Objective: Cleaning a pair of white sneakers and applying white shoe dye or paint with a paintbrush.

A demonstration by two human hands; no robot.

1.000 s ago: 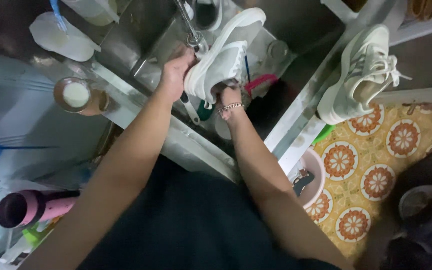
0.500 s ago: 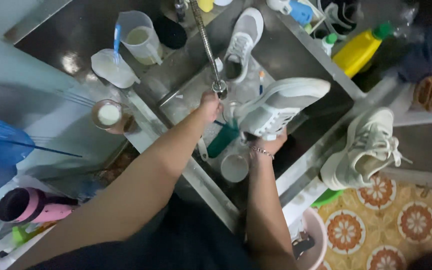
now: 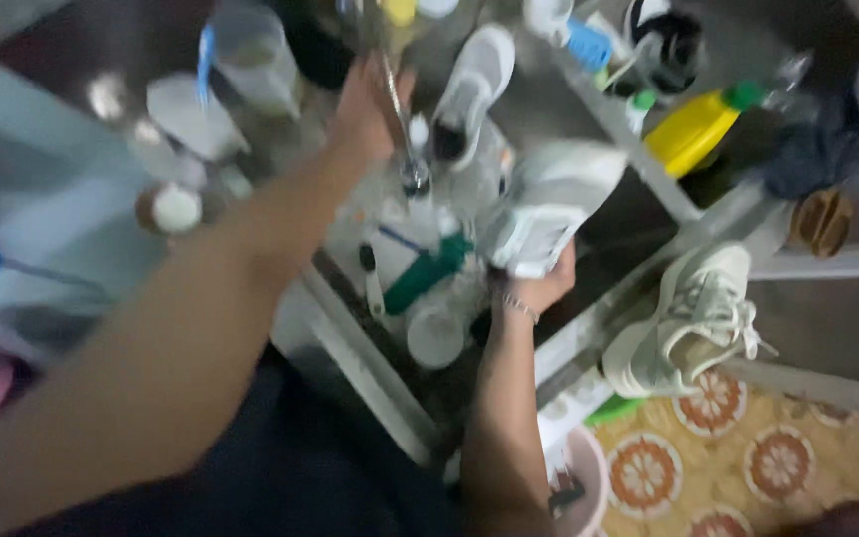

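My right hand (image 3: 541, 285) grips a white sneaker (image 3: 559, 199) by its heel and holds it over the steel sink (image 3: 589, 129), sole turned up. My left hand (image 3: 365, 104) reaches up to the tap (image 3: 405, 129) at the back of the sink; motion blur hides whether its fingers close on the tap. A second white sneaker (image 3: 469, 85) lies in the sink beyond the tap. A green-handled brush (image 3: 425, 273) and a small white cup (image 3: 434, 338) lie in the basin below my hands.
A third white sneaker (image 3: 693, 318) rests on the sink's right ledge. A yellow bottle with a green cap (image 3: 698, 129) and dark shoes (image 3: 668, 45) lie at the back right. A clear measuring jug (image 3: 251, 55) stands at the left. Patterned floor tiles (image 3: 748, 457) show lower right.
My left hand has left the sneaker and moved up to the tap. My right hand keeps the sneaker, now held lower over the basin. The view has shifted and blurred.
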